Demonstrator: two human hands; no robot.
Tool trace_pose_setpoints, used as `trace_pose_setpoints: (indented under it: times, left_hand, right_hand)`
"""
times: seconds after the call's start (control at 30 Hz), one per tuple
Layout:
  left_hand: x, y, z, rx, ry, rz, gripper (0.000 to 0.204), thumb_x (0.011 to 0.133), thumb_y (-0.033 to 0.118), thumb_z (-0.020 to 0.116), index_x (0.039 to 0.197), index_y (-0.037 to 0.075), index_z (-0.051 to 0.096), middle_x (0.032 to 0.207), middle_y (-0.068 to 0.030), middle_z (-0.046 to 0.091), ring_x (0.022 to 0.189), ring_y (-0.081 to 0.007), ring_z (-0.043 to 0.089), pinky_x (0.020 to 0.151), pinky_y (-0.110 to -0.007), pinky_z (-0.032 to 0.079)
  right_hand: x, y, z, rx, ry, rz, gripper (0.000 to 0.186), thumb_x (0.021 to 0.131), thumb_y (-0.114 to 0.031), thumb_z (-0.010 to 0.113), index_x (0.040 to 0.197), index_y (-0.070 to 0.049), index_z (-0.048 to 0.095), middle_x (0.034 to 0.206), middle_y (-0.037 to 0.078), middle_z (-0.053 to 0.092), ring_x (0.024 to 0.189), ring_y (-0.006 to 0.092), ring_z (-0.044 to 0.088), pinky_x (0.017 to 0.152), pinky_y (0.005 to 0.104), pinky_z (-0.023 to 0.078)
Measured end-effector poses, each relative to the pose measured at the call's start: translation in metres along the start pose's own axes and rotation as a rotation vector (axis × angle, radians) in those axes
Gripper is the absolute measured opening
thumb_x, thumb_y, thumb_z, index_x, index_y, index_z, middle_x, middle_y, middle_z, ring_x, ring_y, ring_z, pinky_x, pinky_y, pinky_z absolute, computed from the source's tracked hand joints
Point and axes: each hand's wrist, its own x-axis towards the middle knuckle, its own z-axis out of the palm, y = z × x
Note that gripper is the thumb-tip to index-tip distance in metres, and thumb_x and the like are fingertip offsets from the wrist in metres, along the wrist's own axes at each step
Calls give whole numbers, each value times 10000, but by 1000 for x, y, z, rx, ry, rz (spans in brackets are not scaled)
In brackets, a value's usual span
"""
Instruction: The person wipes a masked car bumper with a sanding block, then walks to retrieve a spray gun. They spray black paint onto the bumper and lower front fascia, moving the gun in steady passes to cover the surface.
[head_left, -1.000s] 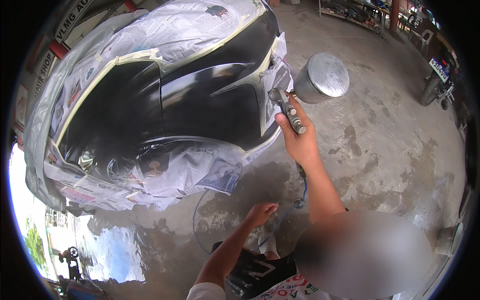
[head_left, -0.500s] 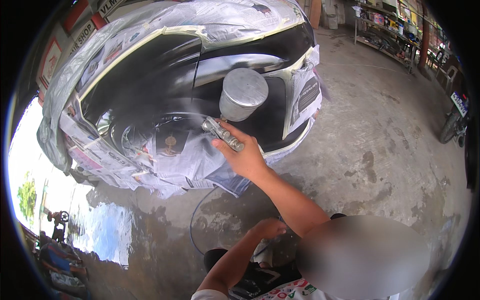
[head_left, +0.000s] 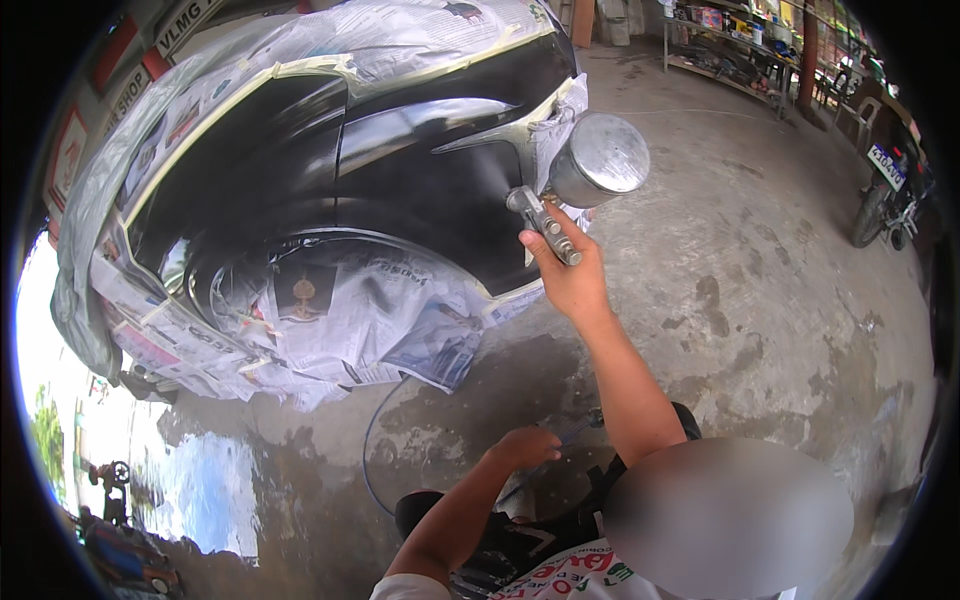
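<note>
My right hand (head_left: pixel 577 275) is closed around a metal spray gun (head_left: pixel 545 228) with a round silver paint cup (head_left: pixel 605 158). A pale mist leaves its nozzle towards the right end of a glossy black car body panel (head_left: pixel 420 215); the nozzle stays apart from the surface. Newspaper masking (head_left: pixel 370 300) and cream tape border the black area, covering the wheel opening too. Lower down, close to my body, my left hand (head_left: pixel 528 448) is closed on a thin blue hose (head_left: pixel 577 434). Part of the hose is hidden behind my left arm.
Grey plastic sheeting (head_left: pixel 80 280) drapes over the car's left side. The hose loops across the wet, stained concrete floor (head_left: pixel 700 300). At the back right are a cluttered metal shelf (head_left: pixel 725 70), a plastic chair (head_left: pixel 858 118) and a parked motorcycle (head_left: pixel 885 195).
My right hand has carried the spray gun rightwards along the panel, from above the wheel opening to its right end. My left hand stays low, closed on the hose. The view has shifted slightly.
</note>
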Motion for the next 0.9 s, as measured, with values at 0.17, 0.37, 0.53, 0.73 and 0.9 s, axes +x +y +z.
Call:
trace_pose_setpoints:
  times: [0.17, 0.37, 0.53, 0.73, 0.9]
  left_hand:
    - [2, 7, 0, 74, -40, 24, 435, 972, 427, 636, 1284, 130, 693, 1231, -188, 689, 1188, -399, 629, 991, -515, 490]
    - [1, 15, 6, 90, -5, 33, 452, 975, 423, 635, 1315, 127, 665, 1299, -172, 667, 1207, -392, 625, 1001, -511, 494]
    - [4, 3, 20, 28, 163, 131, 397, 984, 407, 630, 1262, 130, 691, 1226, -163, 701, 1188, -384, 641, 981, -511, 515]
    - [-9, 32, -10, 78, -15, -22, 440, 965, 394, 666, 1322, 138, 680, 1271, -187, 681, 1208, -399, 623, 1011, -504, 485]
    - [0, 19, 5, 78, -37, -27, 430, 974, 422, 647, 1294, 142, 705, 1257, -179, 689, 1205, -389, 626, 1010, -493, 488]
  right_hand:
    - [-3, 7, -7, -177, 100, 18, 580, 950, -310, 766, 1483, -206, 563, 1262, 168, 721, 1160, 348, 705, 920, 387, 557]
    - [-50, -20, 42, 128, -113, -99, 552, 950, -272, 765, 1464, -199, 580, 1276, 158, 718, 1220, 338, 674, 998, 360, 519]
    - [-61, -14, 85, 224, -294, -49, 549, 907, -343, 804, 1412, -197, 643, 1238, 170, 728, 1199, 348, 676, 973, 360, 535]
    - [-46, 29, 55, 107, -187, 63, 534, 873, -383, 836, 1335, -151, 702, 1102, 174, 769, 1041, 313, 752, 890, 362, 565]
    - [-30, 54, 15, 64, 45, -7, 495, 883, -345, 840, 1306, -119, 717, 1055, 167, 781, 976, 251, 772, 845, 347, 571]
